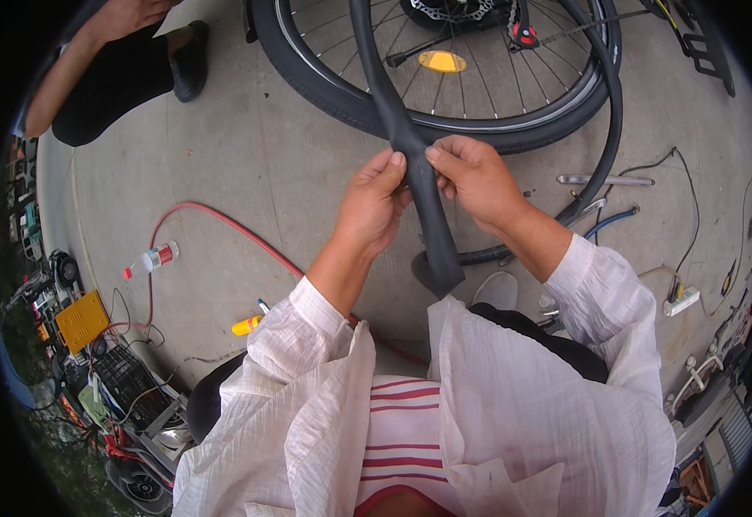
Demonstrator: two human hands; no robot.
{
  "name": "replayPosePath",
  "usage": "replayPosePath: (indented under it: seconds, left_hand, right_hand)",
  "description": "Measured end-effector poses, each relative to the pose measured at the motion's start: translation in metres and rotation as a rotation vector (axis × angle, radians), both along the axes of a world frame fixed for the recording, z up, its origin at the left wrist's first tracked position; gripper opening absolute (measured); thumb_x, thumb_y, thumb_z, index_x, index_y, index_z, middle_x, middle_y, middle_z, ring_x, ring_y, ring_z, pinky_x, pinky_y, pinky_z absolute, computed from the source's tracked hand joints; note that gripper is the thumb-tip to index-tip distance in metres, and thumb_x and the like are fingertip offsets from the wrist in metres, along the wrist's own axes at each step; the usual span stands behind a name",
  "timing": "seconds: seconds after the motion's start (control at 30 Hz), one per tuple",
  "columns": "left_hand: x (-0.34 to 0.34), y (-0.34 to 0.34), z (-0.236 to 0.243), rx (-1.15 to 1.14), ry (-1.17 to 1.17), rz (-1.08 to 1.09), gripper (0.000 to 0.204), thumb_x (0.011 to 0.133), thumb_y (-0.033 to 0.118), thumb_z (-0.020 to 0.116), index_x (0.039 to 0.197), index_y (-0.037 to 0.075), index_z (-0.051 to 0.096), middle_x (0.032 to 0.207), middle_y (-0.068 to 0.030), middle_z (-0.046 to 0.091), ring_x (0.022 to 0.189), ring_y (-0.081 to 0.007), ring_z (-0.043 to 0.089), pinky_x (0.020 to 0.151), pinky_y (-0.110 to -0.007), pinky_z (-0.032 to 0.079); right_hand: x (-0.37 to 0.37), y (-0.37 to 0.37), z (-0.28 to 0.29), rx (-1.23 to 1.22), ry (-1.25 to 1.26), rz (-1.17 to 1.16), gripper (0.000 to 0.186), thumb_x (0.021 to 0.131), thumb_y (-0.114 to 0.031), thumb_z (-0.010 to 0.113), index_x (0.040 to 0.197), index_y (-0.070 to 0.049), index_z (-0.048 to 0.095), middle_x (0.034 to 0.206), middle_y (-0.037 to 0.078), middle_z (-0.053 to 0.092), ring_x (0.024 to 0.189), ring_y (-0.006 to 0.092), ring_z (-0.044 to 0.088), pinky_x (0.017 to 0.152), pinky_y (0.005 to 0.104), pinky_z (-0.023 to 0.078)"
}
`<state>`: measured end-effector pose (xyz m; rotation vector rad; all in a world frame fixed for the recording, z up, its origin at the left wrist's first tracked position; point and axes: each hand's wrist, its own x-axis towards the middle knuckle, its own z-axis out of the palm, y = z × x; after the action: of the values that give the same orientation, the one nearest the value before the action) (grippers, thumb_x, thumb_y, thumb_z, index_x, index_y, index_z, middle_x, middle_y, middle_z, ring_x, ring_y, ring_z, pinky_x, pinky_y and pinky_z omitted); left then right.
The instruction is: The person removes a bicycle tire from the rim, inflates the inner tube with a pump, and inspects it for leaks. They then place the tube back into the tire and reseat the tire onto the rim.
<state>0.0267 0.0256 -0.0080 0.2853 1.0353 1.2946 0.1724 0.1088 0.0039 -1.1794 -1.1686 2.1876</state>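
Note:
A black rubber inner tube [384, 90] runs down from the bicycle wheel and hangs toward my lap, its lower stretch flattened. My left hand [374, 200] pinches the tube's left edge between thumb and fingers. Opposite it, my right hand [477, 183] is closed on the right edge at about the same height, thumb on top. Between my thumbs the tube looks widened and creased. Its other part curves down on the right behind my right forearm. Just beyond my hands lies the wheel [496, 140], with black tyre, spokes and an orange reflector [442, 61].
A red hose [221, 217] curves over the concrete on the left, near a plastic bottle [153, 259] and a yellow-handled tool [247, 325]. Right of me lie a metal bar [606, 180], a blue hose piece [610, 221] and a white power strip [682, 301]. Another person's arm [83, 52] shows upper left.

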Motion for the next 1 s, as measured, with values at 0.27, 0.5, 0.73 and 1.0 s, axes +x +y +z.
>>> replayPosePath:
  seconds: [0.27, 0.5, 0.73, 1.0]
  left_hand:
    - [-0.003, 0.014, 0.013, -0.146, 0.264, 0.091, 0.032, 0.099, 0.021, 0.054, 0.118, -0.004, 0.058, 0.094, -0.0059, 0.066, 0.082, -0.0124, 0.062, 0.075, -0.028, 0.05]
    - [-0.033, 0.056, 0.0, -0.12, 0.368, 0.156, 0.026, 0.098, 0.019, 0.056, 0.107, -0.004, 0.062, 0.086, -0.0043, 0.065, 0.073, -0.0101, 0.059, 0.065, -0.024, 0.047]
    - [-0.033, 0.056, 0.0, -0.119, 0.122, 0.08, 0.027, 0.103, 0.02, 0.045, 0.107, -0.001, 0.061, 0.092, -0.0095, 0.067, 0.079, -0.0179, 0.066, 0.072, -0.029, 0.055]
    - [-0.033, 0.054, -0.007, -0.121, 0.099, 0.092, 0.029, 0.104, 0.021, 0.042, 0.109, -0.001, 0.06, 0.095, -0.0107, 0.067, 0.084, -0.0191, 0.067, 0.074, -0.029, 0.057]
  right_hand:
    - [0.002, -0.003, -0.006, 0.145, -0.098, 0.046, 0.021, 0.093, -0.018, 0.064, 0.09, 0.003, 0.063, 0.074, 0.002, 0.061, 0.066, 0.0075, 0.053, 0.059, 0.0244, 0.044]
    - [-0.005, -0.003, -0.003, 0.256, -0.187, 0.18, 0.022, 0.092, -0.018, 0.065, 0.091, 0.004, 0.062, 0.075, 0.004, 0.062, 0.067, 0.0085, 0.054, 0.061, 0.0257, 0.046]
    - [-0.025, 0.037, -0.018, 0.241, -0.092, -0.076, 0.028, 0.093, -0.022, 0.064, 0.099, 0.006, 0.062, 0.082, 0.008, 0.067, 0.076, 0.0119, 0.063, 0.067, 0.0264, 0.05]
    - [-0.045, 0.05, -0.033, 0.137, -0.015, 0.044, 0.027, 0.094, -0.022, 0.064, 0.088, 0.004, 0.065, 0.075, 0.006, 0.064, 0.068, 0.0105, 0.058, 0.061, 0.0257, 0.048]
